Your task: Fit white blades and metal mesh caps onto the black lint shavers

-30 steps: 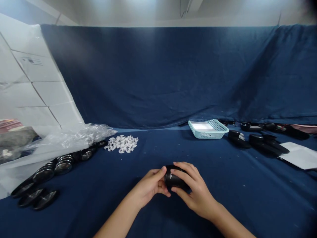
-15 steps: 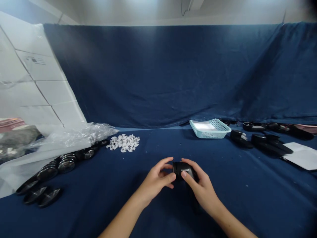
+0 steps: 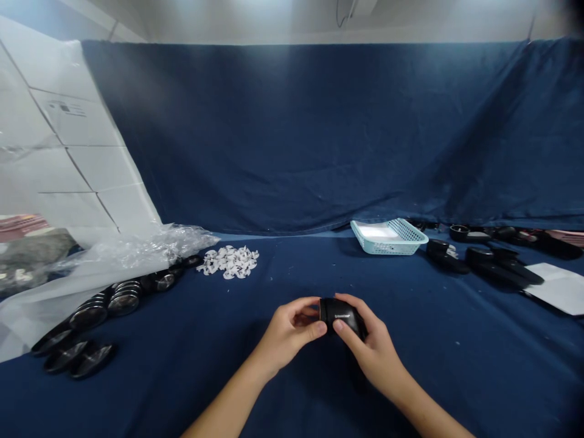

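Note:
Between my two hands is a black handheld device with a rounded body and small white lettering; its lower part runs down into shadow against the dark cloth. My right hand is wrapped round the body, thumb on the near side and fingers over the top. The fingers and thumb of my left hand close on the rim at the device's left end. What faces into the left palm is hidden.
Small white plastic pieces form a pile at centre left. Black glossy round parts lie in rows at left, beside clear plastic wrap. A light blue basket, black devices and a white sheet are at right.
My left fingers have drawn in from slightly spread to closed against the device's left end. The right hand keeps its hold, and the lettering has turned slightly. The view has shifted a little.

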Tool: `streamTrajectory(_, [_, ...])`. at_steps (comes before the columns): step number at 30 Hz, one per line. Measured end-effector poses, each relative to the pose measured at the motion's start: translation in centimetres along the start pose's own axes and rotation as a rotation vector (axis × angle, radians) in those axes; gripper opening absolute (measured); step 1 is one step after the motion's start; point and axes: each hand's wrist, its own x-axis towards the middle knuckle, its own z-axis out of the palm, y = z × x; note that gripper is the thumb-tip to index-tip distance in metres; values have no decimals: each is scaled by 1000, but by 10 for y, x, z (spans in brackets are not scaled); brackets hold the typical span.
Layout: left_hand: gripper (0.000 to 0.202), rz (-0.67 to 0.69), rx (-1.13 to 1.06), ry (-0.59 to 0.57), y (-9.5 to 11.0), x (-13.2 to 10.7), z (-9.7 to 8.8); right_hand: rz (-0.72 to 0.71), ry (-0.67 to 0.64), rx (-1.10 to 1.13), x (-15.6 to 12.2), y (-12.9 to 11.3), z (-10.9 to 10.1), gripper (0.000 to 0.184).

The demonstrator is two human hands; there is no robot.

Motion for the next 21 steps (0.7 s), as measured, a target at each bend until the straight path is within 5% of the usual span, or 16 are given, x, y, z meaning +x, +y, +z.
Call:
streamTrajectory(5, [53, -35, -108, 22, 0, 0, 3, -199, 7, -127, -1, 9, -1, 39])
streamTrajectory(21, [43, -134, -88, -12, -2, 2, 2, -346, -55, -273, -2, 8, -2, 44])
